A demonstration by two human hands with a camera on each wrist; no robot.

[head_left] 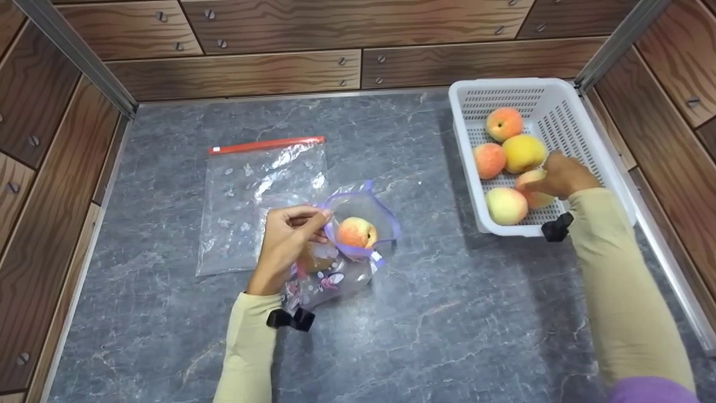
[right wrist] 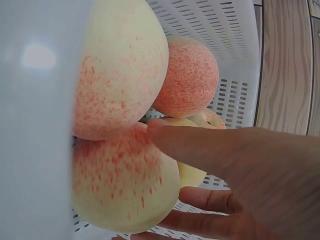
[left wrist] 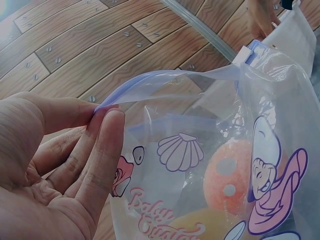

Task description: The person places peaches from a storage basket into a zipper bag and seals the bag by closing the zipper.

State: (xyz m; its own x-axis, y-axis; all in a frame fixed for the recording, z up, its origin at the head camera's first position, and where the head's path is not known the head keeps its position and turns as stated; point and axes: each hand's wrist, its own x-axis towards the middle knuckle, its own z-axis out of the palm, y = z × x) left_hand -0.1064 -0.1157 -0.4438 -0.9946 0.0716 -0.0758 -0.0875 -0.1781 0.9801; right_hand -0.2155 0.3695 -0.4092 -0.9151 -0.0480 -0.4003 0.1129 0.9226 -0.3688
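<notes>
Between thumb and fingertips, my left hand (head_left: 285,243) pinches the purple rim of a clear zip bag (head_left: 344,285) printed with cartoon figures. The bag's mouth gapes open, and a peach (head_left: 352,230) lies inside; the left wrist view also shows a yellowish fruit (left wrist: 200,222) lower in it. Over in the white basket (head_left: 469,168), my right hand (head_left: 570,174) holds a pale, red-speckled peach (right wrist: 125,185), thumb on top and fingers around its side. Another pale peach (head_left: 506,206) touches it. The right fingertips are partly hidden behind the fruit.
Two reddish peaches (head_left: 504,123) and a yellow one (head_left: 524,154) sit farther back in the basket. A flat clear bag with a red zip strip (head_left: 268,145) lies left, partly under the purple-rimmed bag. Wood-patterned panels (head_left: 235,73) border the grey marbled tabletop (head_left: 425,336).
</notes>
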